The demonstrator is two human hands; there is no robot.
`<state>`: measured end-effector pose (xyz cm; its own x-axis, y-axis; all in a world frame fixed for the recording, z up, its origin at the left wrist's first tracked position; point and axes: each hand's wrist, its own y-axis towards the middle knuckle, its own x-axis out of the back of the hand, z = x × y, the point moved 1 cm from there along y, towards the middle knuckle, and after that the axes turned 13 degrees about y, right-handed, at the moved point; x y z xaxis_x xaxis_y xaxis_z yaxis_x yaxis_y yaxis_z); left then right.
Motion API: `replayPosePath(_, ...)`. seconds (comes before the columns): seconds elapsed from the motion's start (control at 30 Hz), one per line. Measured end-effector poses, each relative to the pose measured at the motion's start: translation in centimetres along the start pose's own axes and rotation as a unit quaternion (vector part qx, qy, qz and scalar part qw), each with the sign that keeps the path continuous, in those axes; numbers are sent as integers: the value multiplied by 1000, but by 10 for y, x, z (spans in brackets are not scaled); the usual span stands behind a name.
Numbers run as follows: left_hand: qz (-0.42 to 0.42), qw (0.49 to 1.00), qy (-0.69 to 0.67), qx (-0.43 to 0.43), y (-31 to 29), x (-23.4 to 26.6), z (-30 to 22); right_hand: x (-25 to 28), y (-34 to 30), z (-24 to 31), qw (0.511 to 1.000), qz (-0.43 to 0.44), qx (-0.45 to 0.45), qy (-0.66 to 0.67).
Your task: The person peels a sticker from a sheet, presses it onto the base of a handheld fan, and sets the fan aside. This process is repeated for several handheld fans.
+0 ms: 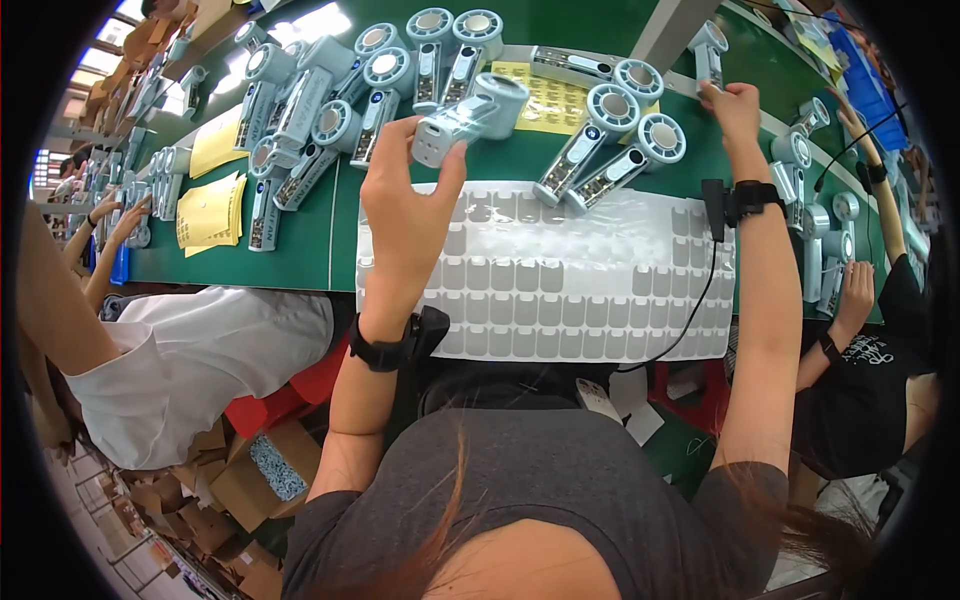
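My left hand (408,222) is closed round the handle end of a light blue handheld fan (468,118), lifted above the table with its base turned toward me. Farther off on the right, my right hand (735,112) has its fingers closed on the lower end of another handheld fan (709,62), whose round head points away from me. Between my hands lie two crossed handheld fans (577,158) with dark patterned panels along their handles. They rest against the far edge of a sheet of grey stickers (520,312), which has a bare shiny patch where stickers are gone.
Many more light blue fans (300,110) lie in a heap at the far left. Yellow printed papers (210,212) are on the green table (310,250). A grey post (678,35) rises at the back. Co-workers sit on both sides; a cable (705,310) trails from my right wristband.
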<state>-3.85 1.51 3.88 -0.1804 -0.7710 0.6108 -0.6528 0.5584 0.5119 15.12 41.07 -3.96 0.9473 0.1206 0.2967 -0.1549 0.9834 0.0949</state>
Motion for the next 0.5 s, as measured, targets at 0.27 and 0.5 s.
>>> replayPosePath(0.27, -84, 970, -226, -18, -20, 7, -10, 52, -172, 63, 949, 264, 167, -31)
replayPosePath(0.5, -63, 959, -276, -6, -37, -2, -18, 71, -294, 40, 940, 212, 214, -162)
